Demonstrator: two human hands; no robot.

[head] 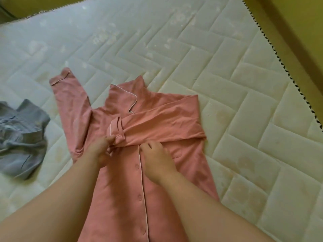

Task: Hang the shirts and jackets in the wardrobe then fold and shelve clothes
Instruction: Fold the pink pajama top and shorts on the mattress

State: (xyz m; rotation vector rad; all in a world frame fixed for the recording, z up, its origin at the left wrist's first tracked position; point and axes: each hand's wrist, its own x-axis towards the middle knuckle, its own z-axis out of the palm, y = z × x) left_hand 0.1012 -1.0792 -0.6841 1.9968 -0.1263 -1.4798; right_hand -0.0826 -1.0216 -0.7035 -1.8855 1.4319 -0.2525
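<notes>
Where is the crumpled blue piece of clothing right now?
In the head view, the blue garment lies crumpled on the mattress at the far left edge, apart from the pink shirt to its right.

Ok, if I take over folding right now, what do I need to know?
Left hand pinches the cuff of the folded sleeve, which lies across the pink shirt. Right hand rests on the shirt front, fingertips at that sleeve's edge; I can't tell if it pinches.
The shirt lies buttons up on the mattress, with a crumpled blue garment beside it.
Done: one sleeve folded in.
Left: the other sleeve, folding the body, shelving, then the blue garment.
</notes>
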